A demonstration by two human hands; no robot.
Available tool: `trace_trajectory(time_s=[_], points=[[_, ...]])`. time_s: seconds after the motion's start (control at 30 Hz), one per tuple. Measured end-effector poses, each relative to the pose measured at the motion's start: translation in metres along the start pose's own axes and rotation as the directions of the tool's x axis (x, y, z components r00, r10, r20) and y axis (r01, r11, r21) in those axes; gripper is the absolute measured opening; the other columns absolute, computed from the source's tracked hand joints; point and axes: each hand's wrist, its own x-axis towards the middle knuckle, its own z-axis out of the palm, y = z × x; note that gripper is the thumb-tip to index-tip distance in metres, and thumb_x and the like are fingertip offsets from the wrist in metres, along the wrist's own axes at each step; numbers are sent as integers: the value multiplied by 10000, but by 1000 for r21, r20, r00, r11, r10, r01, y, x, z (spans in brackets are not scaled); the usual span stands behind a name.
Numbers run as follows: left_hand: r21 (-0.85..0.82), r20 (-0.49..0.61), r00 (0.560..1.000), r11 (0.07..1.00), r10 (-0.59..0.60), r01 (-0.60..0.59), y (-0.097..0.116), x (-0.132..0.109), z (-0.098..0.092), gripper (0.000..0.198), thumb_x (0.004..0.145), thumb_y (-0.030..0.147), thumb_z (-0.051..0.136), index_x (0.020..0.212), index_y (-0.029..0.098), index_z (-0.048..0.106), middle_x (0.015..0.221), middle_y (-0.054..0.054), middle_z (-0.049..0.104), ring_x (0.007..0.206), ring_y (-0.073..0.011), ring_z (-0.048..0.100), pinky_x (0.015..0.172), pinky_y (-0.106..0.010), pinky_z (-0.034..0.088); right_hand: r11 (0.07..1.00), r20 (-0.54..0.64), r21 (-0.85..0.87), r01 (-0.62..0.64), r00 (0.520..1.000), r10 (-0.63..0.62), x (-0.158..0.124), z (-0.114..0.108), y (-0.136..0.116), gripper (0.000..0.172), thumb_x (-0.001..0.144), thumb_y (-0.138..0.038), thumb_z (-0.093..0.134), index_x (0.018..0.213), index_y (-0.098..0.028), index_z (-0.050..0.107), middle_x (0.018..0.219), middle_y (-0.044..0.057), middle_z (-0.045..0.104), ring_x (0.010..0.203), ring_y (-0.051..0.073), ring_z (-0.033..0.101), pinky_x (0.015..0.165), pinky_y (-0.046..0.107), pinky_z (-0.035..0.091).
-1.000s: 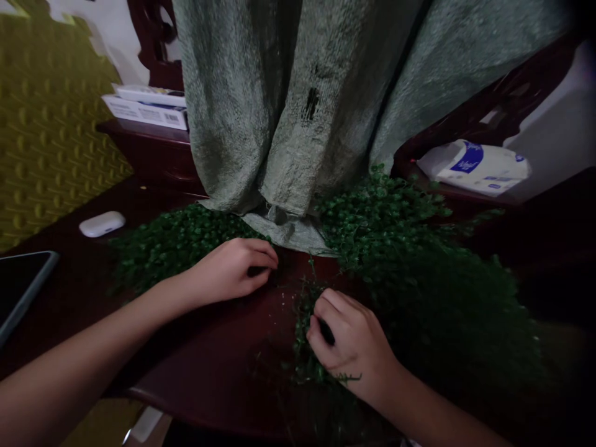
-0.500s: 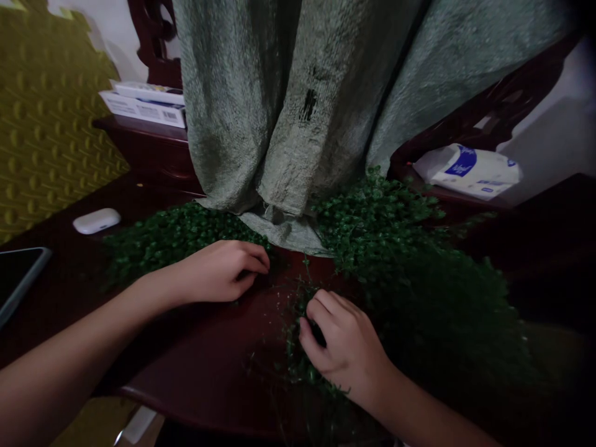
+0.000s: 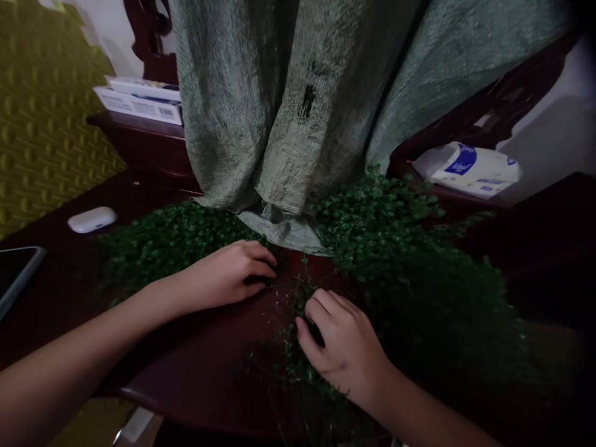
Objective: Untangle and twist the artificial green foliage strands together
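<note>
1. Big heap of greenery [image 3: 419, 279] lies right of the right hand, seemingly unsorted; a smaller pile [image 3: 167, 239] sits behind the left hand.
2. Right hand [image 3: 342, 347] pinches a loose sprig [image 3: 298, 366] on the surface [image 3: 209, 372].
3. Left hand [image 3: 230, 273] is curled, fingertips together at the small pile's edge; any contents hidden.

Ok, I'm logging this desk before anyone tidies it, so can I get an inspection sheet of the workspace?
Surface: dark red wooden table, glossy.
Job's things: small-leaved green sprigs; leafy heaps left and right.
Clutter: white earbud case, phone, tissue pack, boxes.
Hands: left hand fingers curled at left heap's edge; right hand closed on sprigs.
Cables: nothing seen.
Surroundings: green curtain, yellow padded wall.
</note>
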Motion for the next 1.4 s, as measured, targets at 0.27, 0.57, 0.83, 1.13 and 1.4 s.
trace_trajectory(time_s=[0.27,0.57,0.83,1.13,1.4], points=[[133,24,998,990,-53,50,5,1,5,155,868,176,570,801,175,709,921,-46,678,863,-194,608,811,-348,412,1000,14,0,10,1000,-10,0,0,1,197,907,-231,431,729,-197,508,753,11,518,721,172,495,683,307,361],[28,-27,997,997,-71,72,-9,-3,-12,74,810,250,671,859,203,700,988,-31,655,921,-183,607,863,-305,421,1000,6,-5,20,1000,-20,0,0,1,198,910,-229,429,731,-198,509,752,10,516,719,172,489,685,308,359],[-28,143,984,994,-104,109,-33,-9,-15,375,691,370,802,1022,224,704,1194,-73,580,1111,-244,566,967,-307,444,1000,31,-3,17,999,-17,0,-2,0,188,908,-231,433,741,-200,514,765,11,522,735,178,496,689,317,368],[-35,289,947,987,-139,155,-29,-14,-23,495,639,272,828,1114,300,691,1352,-61,512,1237,-283,503,1026,-336,440,1000,50,-16,20,999,-20,0,-2,1,188,912,-236,431,748,-201,516,775,13,534,745,180,506,703,320,384],[-4,160,980,993,-115,118,-30,-11,-24,307,708,166,742,999,260,731,1238,-62,611,1114,-247,606,962,-323,492,1000,50,-19,22,999,-21,0,-3,1,178,908,-227,448,747,-200,521,777,15,542,755,176,515,715,311,385]])
